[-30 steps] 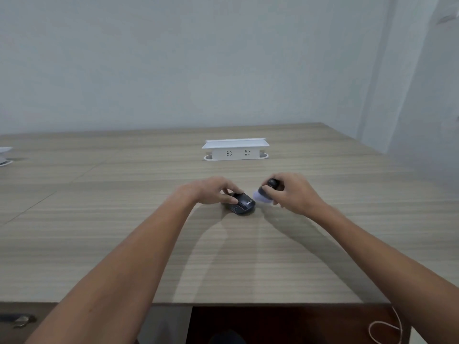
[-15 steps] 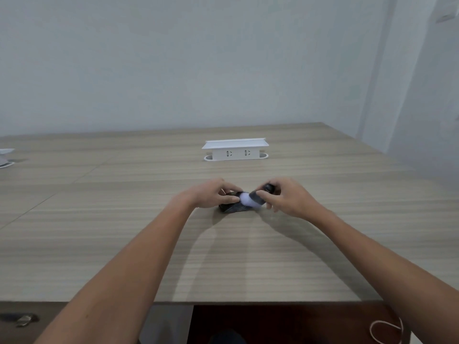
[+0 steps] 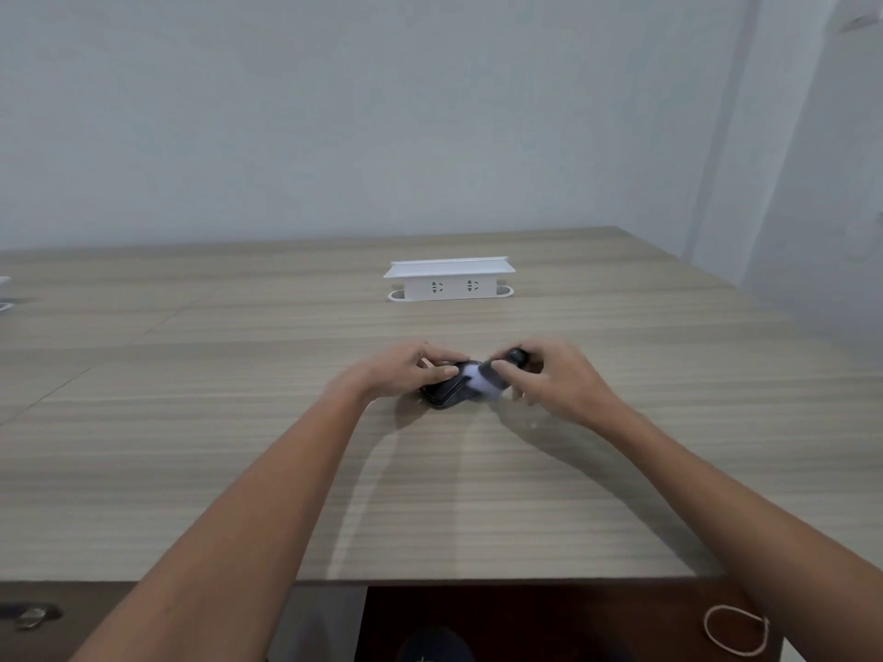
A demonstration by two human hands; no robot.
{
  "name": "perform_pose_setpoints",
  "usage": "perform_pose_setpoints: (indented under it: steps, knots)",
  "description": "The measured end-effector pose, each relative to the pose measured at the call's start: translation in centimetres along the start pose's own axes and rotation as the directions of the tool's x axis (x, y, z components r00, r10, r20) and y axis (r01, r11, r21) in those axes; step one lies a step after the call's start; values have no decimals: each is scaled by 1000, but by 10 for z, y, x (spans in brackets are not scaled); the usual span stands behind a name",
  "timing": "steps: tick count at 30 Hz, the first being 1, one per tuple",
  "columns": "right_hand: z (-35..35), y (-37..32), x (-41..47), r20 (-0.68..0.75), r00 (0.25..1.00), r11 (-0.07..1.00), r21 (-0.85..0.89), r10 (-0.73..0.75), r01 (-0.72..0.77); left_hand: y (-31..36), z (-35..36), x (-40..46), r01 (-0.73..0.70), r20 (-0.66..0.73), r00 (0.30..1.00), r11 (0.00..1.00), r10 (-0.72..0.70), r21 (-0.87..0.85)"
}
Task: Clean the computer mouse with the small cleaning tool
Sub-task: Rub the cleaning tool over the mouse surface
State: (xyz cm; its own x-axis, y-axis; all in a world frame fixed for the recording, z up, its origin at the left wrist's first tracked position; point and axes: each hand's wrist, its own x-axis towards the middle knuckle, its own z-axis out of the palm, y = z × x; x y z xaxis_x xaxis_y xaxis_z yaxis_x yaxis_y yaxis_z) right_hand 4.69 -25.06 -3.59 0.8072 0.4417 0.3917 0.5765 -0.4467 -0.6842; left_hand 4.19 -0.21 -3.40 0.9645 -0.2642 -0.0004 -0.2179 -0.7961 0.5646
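A dark computer mouse (image 3: pixel 444 393) lies on the wooden table (image 3: pixel 239 422), a little past its middle. My left hand (image 3: pixel 406 370) grips the mouse from the left, thumb and fingers on its far side. My right hand (image 3: pixel 554 379) holds a small cleaning tool (image 3: pixel 482 378) with a dark handle and a pale, blurred tip. The pale tip rests on the mouse's right end. Part of the mouse is hidden under my left fingers and the tool.
A white power socket box (image 3: pixel 449 279) stands on the table behind my hands. A small white object (image 3: pixel 4 291) sits at the far left edge. A white cord loop (image 3: pixel 736 630) hangs below the table's front edge at the right.
My right hand has brought the tool's pale tip leftward from beside the mouse onto its right end. The mouse now lies turned under my left hand.
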Motion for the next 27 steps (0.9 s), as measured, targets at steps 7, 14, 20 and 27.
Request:
perform_pose_setpoints:
  steps: [7, 14, 20, 27]
  knots:
    - [-7, 3, 5, -101, 994, 999, -15, 45, -47, -4, 3, 3, 5, -25, 1000, 1000, -6, -28]
    - [-2, 2, 8, -118, 993, 983, -185, 3, -25, -10, 6, 5, 22, -67, 997, 999, -24, -44]
    - [3, -4, 2, 86, 995, 991, -114, -54, 63, -13, 7, 8, 17, -79, 997, 998, -22, -60]
    - [-1, -11, -3, 151, 984, 994, -36, -94, 101, -16, 8, 12, 26, -71, 997, 998, -30, -54]
